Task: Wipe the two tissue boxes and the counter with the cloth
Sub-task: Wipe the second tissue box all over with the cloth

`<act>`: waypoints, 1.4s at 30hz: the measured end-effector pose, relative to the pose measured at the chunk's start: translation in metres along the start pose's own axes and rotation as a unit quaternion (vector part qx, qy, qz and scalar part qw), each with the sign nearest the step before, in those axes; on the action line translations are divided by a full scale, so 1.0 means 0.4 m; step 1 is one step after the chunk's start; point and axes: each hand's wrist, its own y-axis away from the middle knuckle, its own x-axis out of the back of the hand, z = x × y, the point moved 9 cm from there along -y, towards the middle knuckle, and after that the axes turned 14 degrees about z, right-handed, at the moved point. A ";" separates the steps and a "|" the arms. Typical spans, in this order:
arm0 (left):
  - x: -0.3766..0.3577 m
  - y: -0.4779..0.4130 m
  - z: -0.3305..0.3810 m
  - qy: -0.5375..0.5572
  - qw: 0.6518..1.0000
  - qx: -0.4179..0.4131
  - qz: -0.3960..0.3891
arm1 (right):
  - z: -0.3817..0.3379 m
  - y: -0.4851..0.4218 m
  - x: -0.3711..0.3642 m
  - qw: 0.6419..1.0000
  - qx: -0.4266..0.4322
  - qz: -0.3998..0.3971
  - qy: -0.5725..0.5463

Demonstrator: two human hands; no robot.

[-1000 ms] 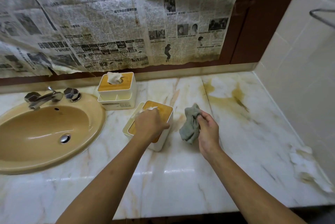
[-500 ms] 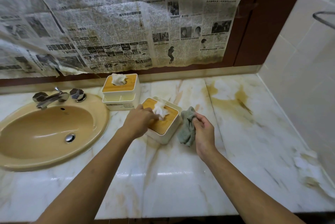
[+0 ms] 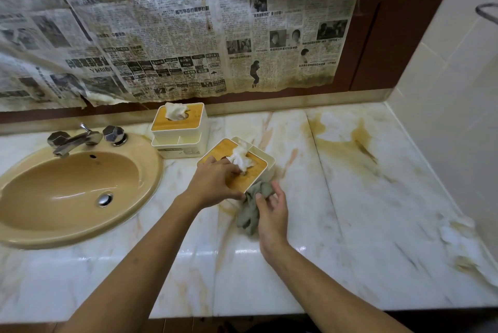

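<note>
Two bare forearms reach in from the bottom edge of the frame over a glossy marble table (image 3: 350,225), white with yellow-brown veins and rusty stains. At centre, the right hand (image 3: 272,214) holds a crumpled grey-green cloth (image 3: 250,211), thumb and fingers loosely curled round its upper end while the rest trails onto the stone, just beside the lower corner of the near tissue box (image 3: 256,171). The left hand (image 3: 215,182) grips that box, fingers curled over its pale wooden lid next to the tuft of white tissue. The box, cream plastic with rounded corners, sits turned diagonally, its lid seemingly tilted toward the camera. Just behind it, left of centre against the back edge, stands the far tissue box (image 3: 183,128), same wood-topped build, squared to the wall and stacked on a tray-like base. A tan oval sink (image 3: 67,190) fills the left, with a chrome tap (image 3: 72,140) and faceted knobs. Stained, torn newspaper (image 3: 188,23) covers the upper frame; pale tiled wall (image 3: 444,90) rises at right.
</note>
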 end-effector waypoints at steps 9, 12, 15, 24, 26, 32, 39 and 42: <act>-0.003 0.001 -0.012 0.032 0.999 -0.013 -0.012 | 0.010 -0.024 -0.014 0.993 -0.051 0.081 -0.065; -0.004 0.002 -0.016 0.035 0.999 -0.015 -0.005 | 0.004 -0.032 -0.018 0.994 -0.046 0.074 -0.068; -0.004 0.001 -0.022 0.028 0.999 -0.026 -0.007 | 0.015 -0.020 -0.022 0.990 -0.074 0.068 -0.098; -0.003 -0.011 -0.030 0.020 0.997 -0.070 -0.012 | 0.032 0.011 -0.036 0.995 -0.063 0.057 -0.060; -0.005 -0.009 -0.034 0.029 0.997 -0.065 -0.008 | 0.032 -0.001 -0.042 0.994 -0.049 0.075 -0.060; -0.007 -0.004 -0.043 0.014 0.998 -0.054 -0.007 | -0.055 -0.148 -0.068 0.995 -0.005 0.102 -0.012; 0.002 0.000 -0.031 0.005 0.999 -0.047 0.009 | 0.055 -0.040 -0.039 0.994 -0.070 0.081 -0.002; 0.005 -0.006 -0.022 0.002 0.999 -0.049 0.009 | 0.065 -0.031 -0.038 0.995 -0.057 0.080 0.008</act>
